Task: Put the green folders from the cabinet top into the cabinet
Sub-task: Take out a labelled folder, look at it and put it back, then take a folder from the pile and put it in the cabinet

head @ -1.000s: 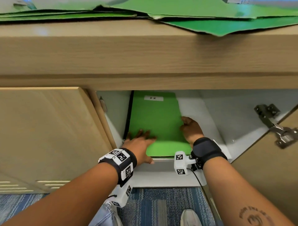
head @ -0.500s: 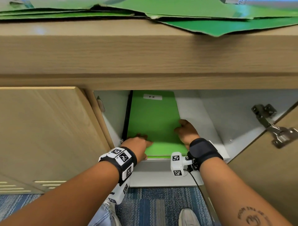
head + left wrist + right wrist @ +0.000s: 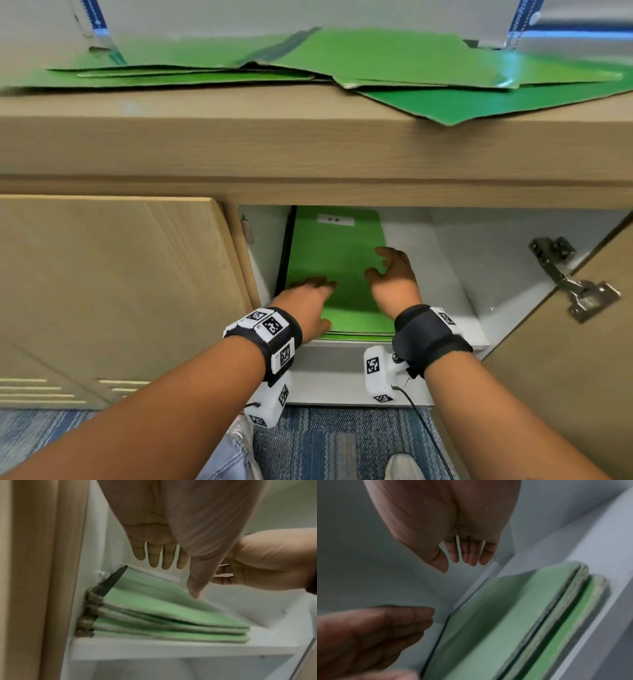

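A stack of green folders [image 3: 337, 253] lies flat on the white shelf [image 3: 442, 274] inside the open cabinet, pushed against its left wall; the top one carries a white label. Both wrist views show the stack [image 3: 154, 609] [image 3: 513, 622] with nothing resting on it. My left hand [image 3: 310, 298] hovers just above the stack's near left part, fingers straight and empty [image 3: 163, 555]. Over the right edge of the stack my right hand [image 3: 390, 274] is lifted clear, fingers loose and empty [image 3: 467, 553]. More green folders [image 3: 394, 68] lie spread on the wooden cabinet top [image 3: 239, 137].
The left cabinet door [image 3: 113, 294] is closed. On the right, the other door [image 3: 582, 359] stands open, with a metal hinge [image 3: 575, 281] sticking into the opening. White shelf space lies right of the stack. Blue carpet [image 3: 342, 442] and my shoe are below.
Both hands have lifted off the stacked folders and drawn back a little toward me. The stack stays in place. The head view has tilted up, showing more of the cabinet top.
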Tool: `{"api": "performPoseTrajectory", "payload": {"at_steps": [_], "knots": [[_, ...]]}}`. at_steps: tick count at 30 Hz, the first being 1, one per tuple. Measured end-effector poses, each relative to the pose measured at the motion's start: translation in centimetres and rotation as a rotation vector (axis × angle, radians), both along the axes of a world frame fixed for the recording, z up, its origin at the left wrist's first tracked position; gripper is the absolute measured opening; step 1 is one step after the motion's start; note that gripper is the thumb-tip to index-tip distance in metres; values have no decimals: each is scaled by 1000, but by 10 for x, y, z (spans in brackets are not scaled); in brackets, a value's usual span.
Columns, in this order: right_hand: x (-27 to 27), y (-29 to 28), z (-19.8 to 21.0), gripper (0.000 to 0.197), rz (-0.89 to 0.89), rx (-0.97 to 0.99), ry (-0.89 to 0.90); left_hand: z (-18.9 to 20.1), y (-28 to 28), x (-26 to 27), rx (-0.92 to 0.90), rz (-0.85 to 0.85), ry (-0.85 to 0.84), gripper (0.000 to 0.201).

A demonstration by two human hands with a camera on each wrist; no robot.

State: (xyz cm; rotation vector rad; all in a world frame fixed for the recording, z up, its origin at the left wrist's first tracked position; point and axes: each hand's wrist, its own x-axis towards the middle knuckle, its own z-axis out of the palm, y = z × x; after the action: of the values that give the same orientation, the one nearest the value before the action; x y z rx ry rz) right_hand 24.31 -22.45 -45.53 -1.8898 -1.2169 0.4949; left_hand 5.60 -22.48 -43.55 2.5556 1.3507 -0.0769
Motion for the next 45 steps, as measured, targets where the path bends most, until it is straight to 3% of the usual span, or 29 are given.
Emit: {"api": "performPoseTrajectory", "payload": {"at_steps": [2, 7, 13, 15, 17, 20, 23, 26, 28, 31, 33, 37, 41, 45], "knots": [[-8, -11, 20, 35, 34, 34, 24, 20, -4, 1, 9, -2, -63, 74], [-22, -45, 90, 28, 212, 4, -182, 82, -24, 3, 78, -18, -193, 65], [-45, -102, 200, 19, 381, 20, -428, 173, -52, -8, 211, -63, -185, 35], [-52, -122, 231, 18, 406, 51, -462, 200, -61, -13, 232, -66, -178, 33], [-56, -135, 264, 17, 405, 106, -440, 229, -71, -18, 269, -60, -214, 34], [-57, -144, 315, 14, 363, 198, -374, 276, -79, -22, 409, -18, -320, 20], [-50, -144, 355, 16, 377, 163, -48, 308, -71, -18, 465, -20, -352, 18], [-35, -132, 377, 19, 336, 78, 192, 324, -44, -1, 353, 11, -206, 43], [-27, -121, 383, 18, 288, 19, 278, 332, -29, 10, 310, 46, -98, 48], [-16, -104, 384, 16, 179, -60, 347, 334, -12, 17, 295, 84, 61, 52], [-7, -94, 384, 28, 120, -85, 333, 331, -3, 18, 282, 113, 164, 58], [3, -80, 390, 44, 18, -101, 230, 328, 4, 19, 168, 146, 130, 63], [3, -78, 399, 53, -15, -174, 26, 326, 10, 7, 224, 174, 108, 59], [8, -72, 392, 57, -8, -199, 73, 319, 9, -8, 128, 198, -6, 61]]}}
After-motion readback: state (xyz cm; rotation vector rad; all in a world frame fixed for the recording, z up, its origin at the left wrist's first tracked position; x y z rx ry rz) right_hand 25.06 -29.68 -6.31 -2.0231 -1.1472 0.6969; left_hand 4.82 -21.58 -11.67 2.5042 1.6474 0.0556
